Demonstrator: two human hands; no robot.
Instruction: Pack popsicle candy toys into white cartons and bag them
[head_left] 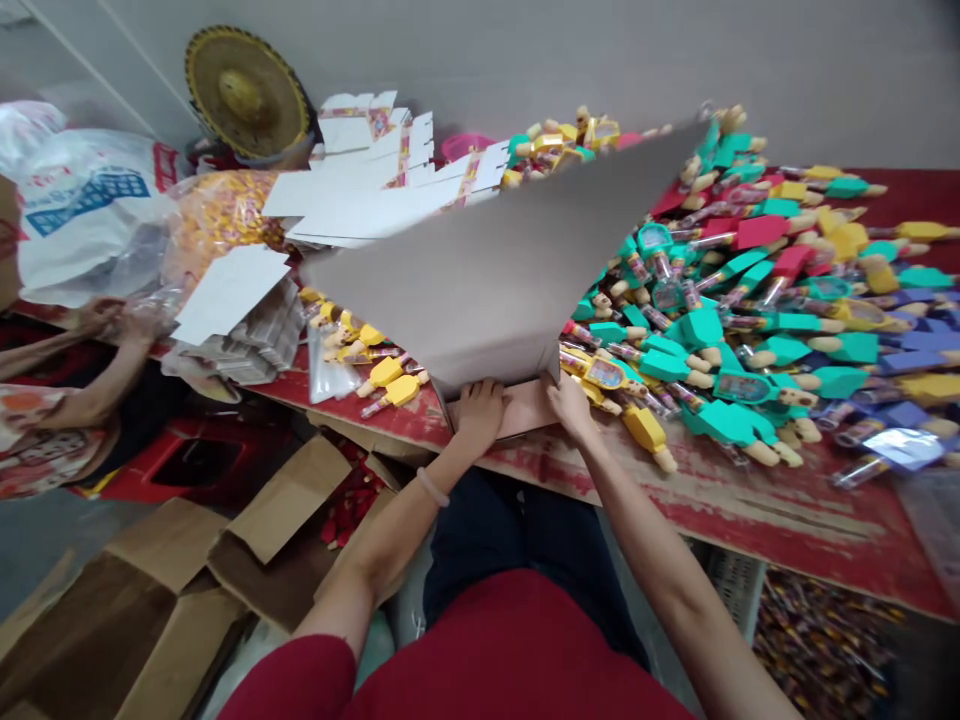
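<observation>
- Head view: nearest are the wearer's red shirt (517, 645) and dark trousers (487, 530); on the floor to the left stands an open brown carton (292, 490).
- At the near edge of the red table (780, 515), in the middle, is the partly folded cardboard box (499, 270), its wide grey panel spreading up and away from a low near wall.
- The left hand (480, 410) lies on that near wall, fingers pointing away; whether it pinches the board or only presses on it, I cannot tell.
- The right hand (570, 402) grasps the right corner, thumb towards the inside, its other fingers mostly hidden.
- The board looks light, fairly stiff when flat and easy to bend at its creases; the big panel would probably flop or buckle if held only by its tip. The low wall and corners seem the surest places to hold, with little risk of slipping.
- Beyond the right hand spreads a heap of colourful toys (697, 330).
- Left of the box sits a stack of white card (232, 290); farther left are a co-worker's hands (135, 325).
- At the far side lie more white cut-outs (375, 200), before a grey wall (525, 60).
</observation>
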